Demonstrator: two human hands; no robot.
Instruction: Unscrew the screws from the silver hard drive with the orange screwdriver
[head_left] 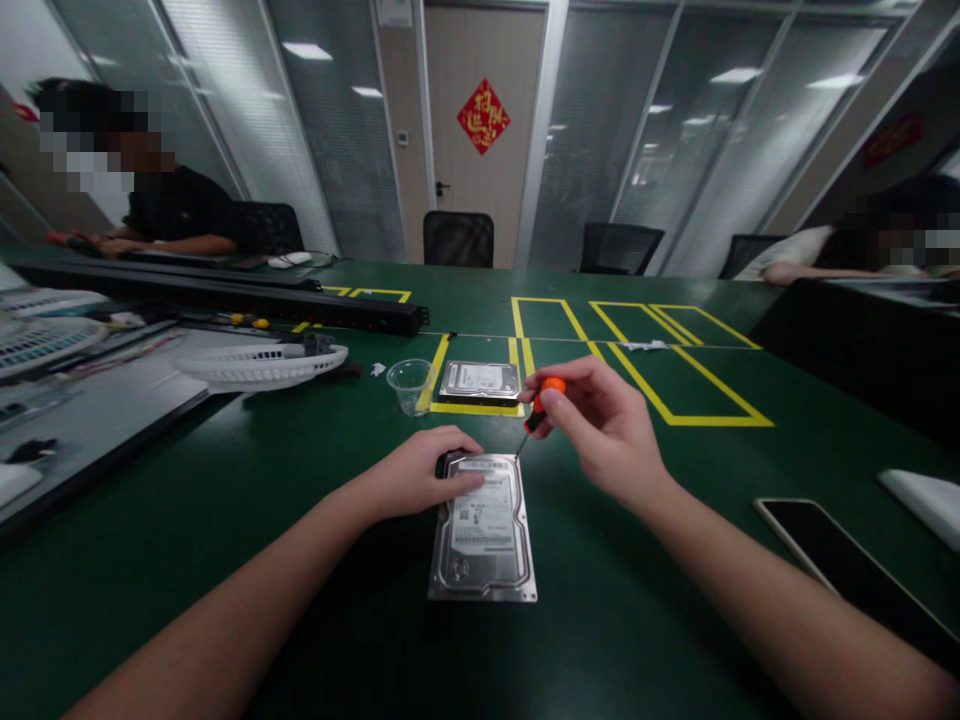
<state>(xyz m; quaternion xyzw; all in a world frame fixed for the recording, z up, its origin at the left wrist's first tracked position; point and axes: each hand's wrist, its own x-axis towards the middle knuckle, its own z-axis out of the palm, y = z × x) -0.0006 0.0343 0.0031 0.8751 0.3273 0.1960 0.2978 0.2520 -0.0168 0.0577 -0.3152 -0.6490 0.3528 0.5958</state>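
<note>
A silver hard drive lies flat on the green table right before me. My left hand rests on its far left corner, fingers pressed on the lid. My right hand pinches a small screwdriver with an orange cap; its thin tip points down at the drive's far right corner. A second hard drive lies farther back inside a yellow taped box, with a clear plastic cup just to its left.
A white basket and a long black power strip sit at the left. A phone lies at the right. One person sits far left, another far right. Yellow tape outlines mark the table.
</note>
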